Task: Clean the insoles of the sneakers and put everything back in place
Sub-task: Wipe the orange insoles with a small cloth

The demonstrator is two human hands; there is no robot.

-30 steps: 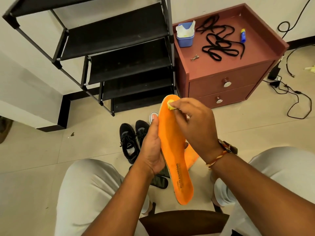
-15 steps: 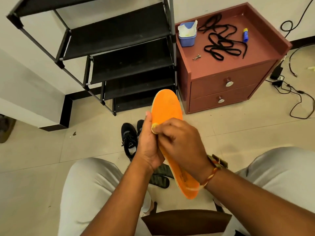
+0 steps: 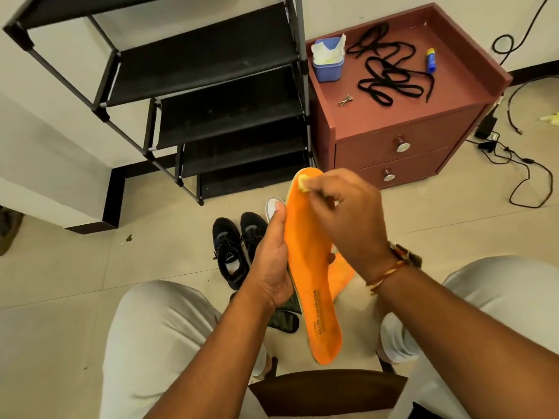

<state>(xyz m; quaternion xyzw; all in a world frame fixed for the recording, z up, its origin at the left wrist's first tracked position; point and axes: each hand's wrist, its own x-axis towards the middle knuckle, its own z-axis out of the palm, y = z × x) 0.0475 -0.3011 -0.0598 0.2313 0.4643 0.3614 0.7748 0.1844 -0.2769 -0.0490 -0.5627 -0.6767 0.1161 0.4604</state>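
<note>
pinching a wipe (image 3: 302,185), the right hand (image 3: 348,216) has swept back to the insole (image 3: 305,267)'s toe, above the left hand (image 3: 272,264) gripping it; scrubbing goes on.

rack (image 3: 211,95) left of cabinet (image 3: 402,140) | laces (image 3: 390,77) on cabinet | sneakers (image 3: 239,246) before rack

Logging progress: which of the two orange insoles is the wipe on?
The printed insole gripped by the left hand; the right hand presses a yellow wipe to its toe end. The other insole shows partly below the right wrist.
</note>
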